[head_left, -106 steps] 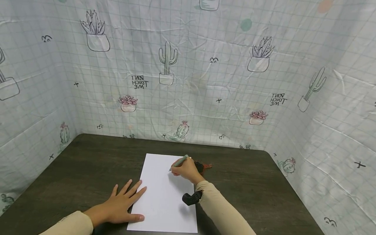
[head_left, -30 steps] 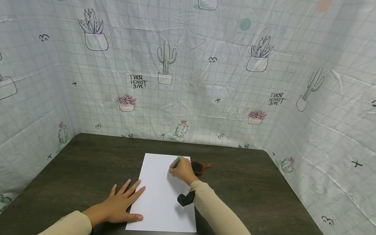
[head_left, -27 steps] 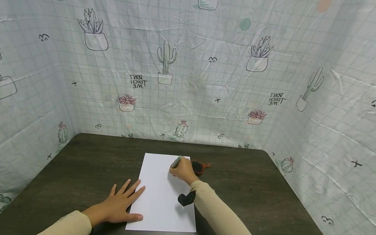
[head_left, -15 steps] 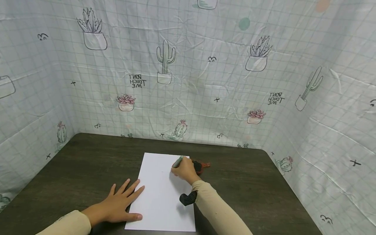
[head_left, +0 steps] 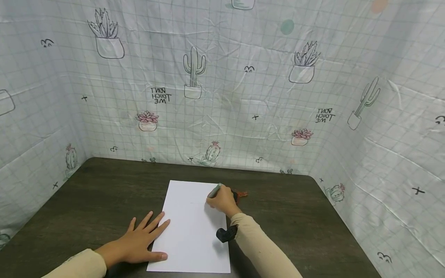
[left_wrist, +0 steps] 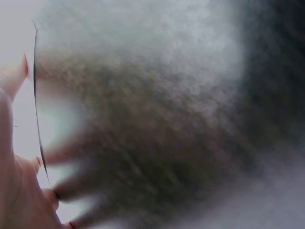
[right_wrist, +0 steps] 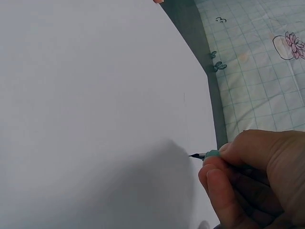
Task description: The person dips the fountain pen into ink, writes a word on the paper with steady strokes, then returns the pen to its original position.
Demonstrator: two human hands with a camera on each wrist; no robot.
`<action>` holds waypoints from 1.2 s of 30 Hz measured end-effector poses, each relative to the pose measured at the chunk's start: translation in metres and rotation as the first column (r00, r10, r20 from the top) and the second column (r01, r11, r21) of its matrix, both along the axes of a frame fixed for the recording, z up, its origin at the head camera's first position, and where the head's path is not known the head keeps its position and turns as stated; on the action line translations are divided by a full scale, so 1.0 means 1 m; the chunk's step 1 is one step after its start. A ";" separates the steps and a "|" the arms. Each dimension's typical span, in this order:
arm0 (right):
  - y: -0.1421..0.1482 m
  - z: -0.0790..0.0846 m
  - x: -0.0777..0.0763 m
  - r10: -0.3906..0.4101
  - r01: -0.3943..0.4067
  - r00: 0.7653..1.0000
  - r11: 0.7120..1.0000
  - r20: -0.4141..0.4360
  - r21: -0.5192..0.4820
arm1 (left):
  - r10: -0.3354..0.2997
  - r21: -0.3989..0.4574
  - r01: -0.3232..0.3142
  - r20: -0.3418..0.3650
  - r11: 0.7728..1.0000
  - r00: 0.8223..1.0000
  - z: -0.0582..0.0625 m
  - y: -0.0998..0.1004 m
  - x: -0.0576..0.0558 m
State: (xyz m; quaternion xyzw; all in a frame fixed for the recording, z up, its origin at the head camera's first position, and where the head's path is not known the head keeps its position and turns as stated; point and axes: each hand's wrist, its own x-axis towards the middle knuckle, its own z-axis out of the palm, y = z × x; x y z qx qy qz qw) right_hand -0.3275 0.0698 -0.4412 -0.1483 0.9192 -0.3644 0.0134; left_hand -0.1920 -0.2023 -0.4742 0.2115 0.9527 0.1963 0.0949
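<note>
A white sheet of paper (head_left: 189,239) lies lengthwise on the dark table. My left hand (head_left: 140,241) rests with spread fingers across its left edge. In my right hand (head_left: 222,200), thumb and fingers pinch a green fountain pen (head_left: 214,190) near the sheet's upper right part. The right wrist view shows the pen's dark nib (right_wrist: 195,155) right at the paper, at the end of a faint thin line (right_wrist: 185,102). The left wrist view is mostly blurred, with the left hand (left_wrist: 19,186) at its left edge.
Behind the right hand, a black and orange-red object (head_left: 240,194) lies on the table (head_left: 285,216), partly hidden. A cactus-print cloth (head_left: 229,96) hangs round the back and sides. A black wrist device (head_left: 226,234) sits at the right cuff.
Over the last second my right hand has slid a little to the right with the pen, and the faint line has grown longer. My left hand stays put on the paper.
</note>
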 end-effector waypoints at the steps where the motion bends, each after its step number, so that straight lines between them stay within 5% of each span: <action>1: 0.001 0.000 0.000 -0.003 0.003 1.000 1.000 0.004 0.000 | 0.000 -0.003 0.000 0.000 1.000 1.000 0.000 0.000 0.000; 36: 0.011 -0.005 -0.005 -0.026 0.025 0.999 0.999 -0.027 -0.036 | -0.013 0.027 0.013 0.002 1.000 1.000 -0.009 -0.003 -0.003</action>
